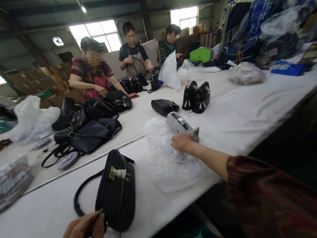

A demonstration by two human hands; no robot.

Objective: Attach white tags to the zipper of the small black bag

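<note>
Where hands [181, 142] reach: one bag [116, 191].

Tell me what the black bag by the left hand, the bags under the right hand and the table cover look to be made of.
Black bag: probably leather or a faux version, smooth with a dull sheen, and brass-coloured metal fittings. Clear bags: thin plastic film, see-through, crinkled and glossy. Table cover: seemingly white cloth or felt, matt, seamed between panels. The tape dispenser looks like grey moulded plastic.
</note>
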